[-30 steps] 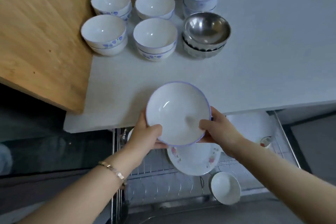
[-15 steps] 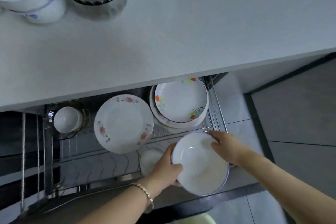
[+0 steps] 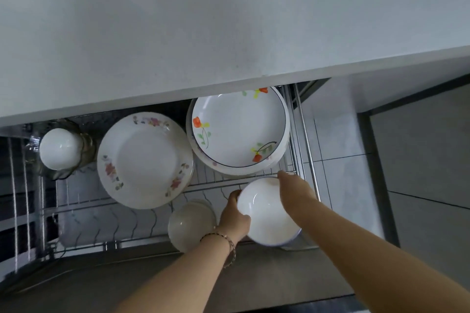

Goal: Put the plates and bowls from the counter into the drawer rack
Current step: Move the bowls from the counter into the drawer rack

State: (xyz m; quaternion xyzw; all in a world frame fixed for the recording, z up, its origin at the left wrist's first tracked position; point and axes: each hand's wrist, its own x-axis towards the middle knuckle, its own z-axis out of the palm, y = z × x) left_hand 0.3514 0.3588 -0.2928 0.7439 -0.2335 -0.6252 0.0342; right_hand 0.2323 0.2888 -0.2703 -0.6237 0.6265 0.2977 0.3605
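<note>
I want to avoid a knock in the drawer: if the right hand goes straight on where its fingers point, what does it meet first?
Probably the near rim of the orange-flower plate stack, just beyond the right hand, which holds the white bowl. Depth is unclear; it could pass above.

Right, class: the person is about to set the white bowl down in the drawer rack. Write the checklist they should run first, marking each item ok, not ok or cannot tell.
1. Both hands grip the white bowl, left hand at its left rim, right hand at its far rim: ok.
2. Drawer rack pulled out from under the counter: ok.
3. Bowl opening faces up: ok.
4. Clear of the orange-flower plates: ok, bare wire shows between.
5. Clear of the small bowl: ok, only the left hand lies between.
6. Base seated on the wires: cannot tell, underside hidden.
</note>
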